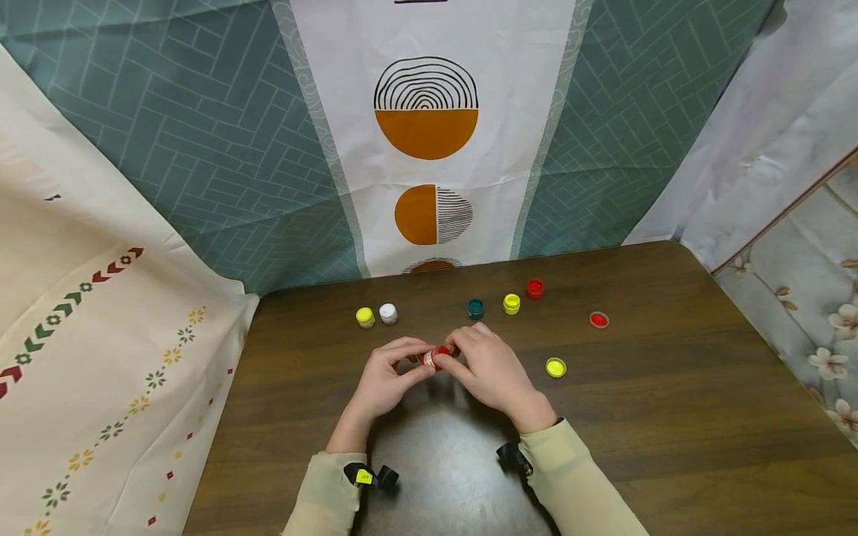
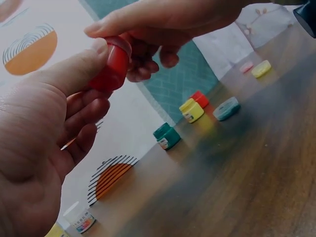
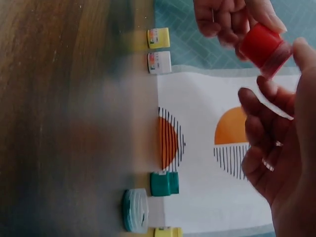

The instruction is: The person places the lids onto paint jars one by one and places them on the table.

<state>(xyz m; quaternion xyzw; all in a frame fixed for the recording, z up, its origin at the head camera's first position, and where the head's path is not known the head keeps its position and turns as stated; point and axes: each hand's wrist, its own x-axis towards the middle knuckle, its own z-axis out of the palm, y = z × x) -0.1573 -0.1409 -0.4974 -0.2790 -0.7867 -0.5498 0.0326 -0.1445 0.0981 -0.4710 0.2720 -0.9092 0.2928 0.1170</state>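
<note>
Above the middle of the table, a small red paint jar (image 1: 430, 359) is held between the two hands. The left hand (image 1: 385, 376) grips its body, with the thumb across the red side in the left wrist view. At the lid end (image 3: 277, 58), the right hand (image 1: 489, 368) pinches with thumb and forefinger; its other fingers are loosely bent. A teal lid (image 2: 227, 108) lies near the right hand in the left wrist view, but is hidden in the head view. A green jar (image 1: 475, 309) stands just beyond the right hand.
Left of centre stand a capped yellow jar (image 1: 365, 318) and a white jar (image 1: 388, 314). An uncapped yellow jar (image 1: 512, 304) and a red jar (image 1: 534, 289) stand near the back edge. Toward the right lie a red lid (image 1: 599, 320) and a yellow lid (image 1: 555, 368).
</note>
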